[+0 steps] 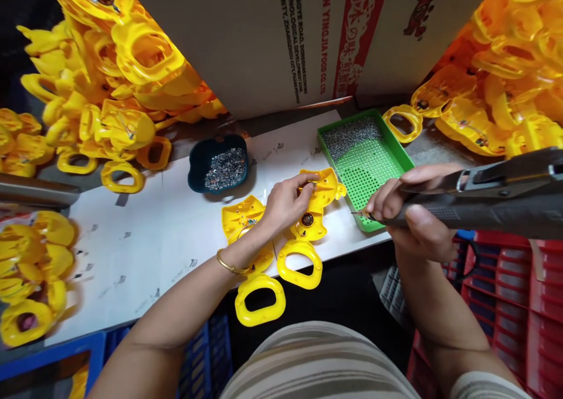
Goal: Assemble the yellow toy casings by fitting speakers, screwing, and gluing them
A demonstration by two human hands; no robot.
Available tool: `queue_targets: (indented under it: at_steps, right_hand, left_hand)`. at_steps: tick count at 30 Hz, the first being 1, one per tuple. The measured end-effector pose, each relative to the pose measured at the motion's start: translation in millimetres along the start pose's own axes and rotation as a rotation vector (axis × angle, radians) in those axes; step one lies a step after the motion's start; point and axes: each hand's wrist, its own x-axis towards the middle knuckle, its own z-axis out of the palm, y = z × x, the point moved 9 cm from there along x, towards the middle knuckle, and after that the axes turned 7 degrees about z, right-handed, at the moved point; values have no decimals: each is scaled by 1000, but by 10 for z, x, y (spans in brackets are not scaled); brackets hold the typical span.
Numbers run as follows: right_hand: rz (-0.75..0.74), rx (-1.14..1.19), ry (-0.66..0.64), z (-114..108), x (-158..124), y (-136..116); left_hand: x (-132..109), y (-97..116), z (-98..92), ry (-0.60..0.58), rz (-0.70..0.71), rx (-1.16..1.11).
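Observation:
My right hand [422,217] grips a dark electric screwdriver [488,196], its thin bit pointing left over the edge of the green tray. My left hand [290,199] reaches over a yellow plastic shell [328,188] lying open on the white board. Thumb and forefinger come together inside the shell; what they pinch is too small to make out. A round dark part sits in the shell's lower half, and a yellow ring handle [299,264] extends below it. Just left lies another yellow shell [240,214] with a small wired part, partly hidden by my forearm, with its own ring handle [259,300].
A dark bowl [193,170] of small screws stands left on the white board [145,234]. The green tray [407,158] holds more screws at its far end. Yellow shells [127,123] are heaped left and right [505,94]. A large carton [259,41] stands behind; red crates [505,305] are at right.

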Motion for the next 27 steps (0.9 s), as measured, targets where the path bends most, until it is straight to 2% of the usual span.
queue_targets:
  at_steps: [3, 7, 10, 16, 20, 23, 27]
  right_hand:
    - [-2, -3, 34, -50, 11, -65]
    - [-43, -39, 75, -135, 31, -133]
    - [-60, -37, 79, -187, 36, -137]
    - [-39, -60, 63, -209, 9, -115]
    - [-36, -87, 87, -218, 11, -162]
    - [-101, -105, 160, -342, 46, -223]
    - [-183, -135, 253, -612, 98, -213]
  left_hand:
    - [-10, 91, 4, -4, 34, 88]
    - [-17, 214, 46, -23, 131, 324]
    - [-24, 239, 94, -28, 176, 449]
    - [-22, 206, 119, -26, 173, 583]
    - [-50, 275, 96, -10, 278, 614]
    - [-80, 321, 48, 39, 362, 636]
    - [-96, 322, 4, 77, 426, 604]
